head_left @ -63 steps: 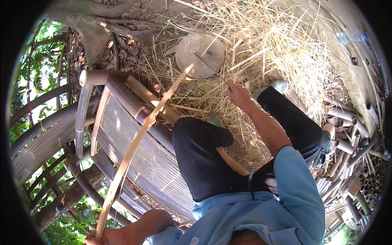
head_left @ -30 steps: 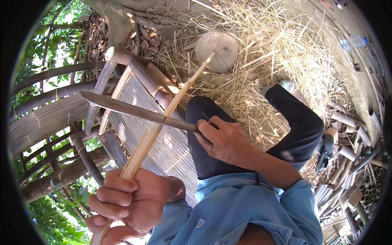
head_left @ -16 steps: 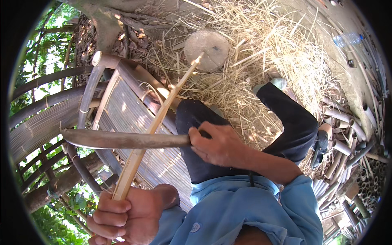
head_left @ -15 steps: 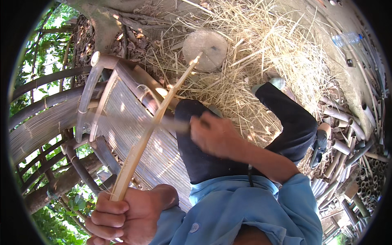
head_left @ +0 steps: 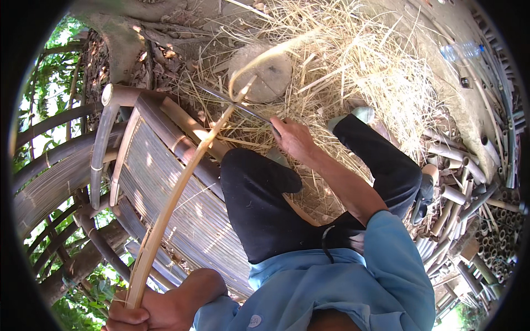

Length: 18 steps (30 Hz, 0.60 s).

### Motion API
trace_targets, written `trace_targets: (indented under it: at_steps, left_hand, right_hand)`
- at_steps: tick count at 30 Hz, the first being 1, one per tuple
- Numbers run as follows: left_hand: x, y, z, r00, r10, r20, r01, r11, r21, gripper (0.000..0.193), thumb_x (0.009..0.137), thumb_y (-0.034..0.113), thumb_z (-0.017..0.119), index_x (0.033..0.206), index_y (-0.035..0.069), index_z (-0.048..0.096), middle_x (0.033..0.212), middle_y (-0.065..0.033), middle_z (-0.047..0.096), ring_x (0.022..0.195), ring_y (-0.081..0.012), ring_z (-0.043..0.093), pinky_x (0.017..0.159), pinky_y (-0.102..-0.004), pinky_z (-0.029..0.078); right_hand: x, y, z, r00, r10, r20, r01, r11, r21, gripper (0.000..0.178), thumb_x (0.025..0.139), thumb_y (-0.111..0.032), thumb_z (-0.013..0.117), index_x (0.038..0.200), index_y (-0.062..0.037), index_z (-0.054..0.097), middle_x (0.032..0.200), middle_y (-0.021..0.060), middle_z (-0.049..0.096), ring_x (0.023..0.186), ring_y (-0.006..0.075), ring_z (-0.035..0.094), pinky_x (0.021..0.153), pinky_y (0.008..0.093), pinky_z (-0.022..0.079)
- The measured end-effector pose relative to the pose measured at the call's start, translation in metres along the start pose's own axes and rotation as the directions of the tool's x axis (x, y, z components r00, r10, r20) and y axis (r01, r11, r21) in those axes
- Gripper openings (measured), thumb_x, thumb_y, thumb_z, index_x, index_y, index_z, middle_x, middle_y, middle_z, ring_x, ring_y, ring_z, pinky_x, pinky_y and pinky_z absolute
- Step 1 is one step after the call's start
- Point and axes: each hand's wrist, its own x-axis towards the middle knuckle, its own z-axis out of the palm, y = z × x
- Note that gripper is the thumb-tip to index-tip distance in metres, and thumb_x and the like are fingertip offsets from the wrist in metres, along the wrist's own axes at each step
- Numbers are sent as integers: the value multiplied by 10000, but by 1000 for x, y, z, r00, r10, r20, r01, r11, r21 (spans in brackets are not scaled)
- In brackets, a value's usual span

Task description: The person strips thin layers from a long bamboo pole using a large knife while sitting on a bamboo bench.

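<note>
My left hand (head_left: 152, 311), low at the left, is closed round the near end of a long pale bamboo strip (head_left: 175, 196). The strip slants up and away to the right, its far tip over a round wooden block (head_left: 271, 80). My right hand (head_left: 292, 138) grips a knife (head_left: 251, 112) whose thin blade crosses the strip close to that tip. A long curled shaving (head_left: 279, 51) rises from the strip at the blade and arcs to the right. My fingers hide most of the knife's handle.
A slatted bamboo bench (head_left: 165, 179) is under and left of my legs. Loose pale shavings (head_left: 381, 60) cover the ground ahead. A plastic bottle (head_left: 462, 51) lies at the far right. Cut bamboo tubes (head_left: 497, 231) are piled along the right side.
My right hand and the knife have moved away from me along the strip, from about its middle to near its far tip. A curled shaving now stands at the blade.
</note>
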Motion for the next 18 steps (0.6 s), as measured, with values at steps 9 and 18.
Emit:
trace_targets:
  at_steps: [9,18]
  left_hand:
    - [20,-10,-7,955,-94,280,127,986,-103,483,1068,546,374,778,162,425,629,71,262,532,-65,251,476,-228,246]
    - [-6,-30,31,978,204,44,-124,737,-664,472,1036,564,465,755,188,417,613,98,316,446,-30,244,398,-223,142]
  right_hand:
    - [-10,100,14,935,336,112,-334,942,-38,271,969,-178,578,1202,-58,508,775,202,660,702,419,664,602,518,511]
    - [-24,-137,-116,968,-211,-137,231,960,155,183,972,-234,628,1023,-83,538,653,125,578,566,267,627,443,386,521]
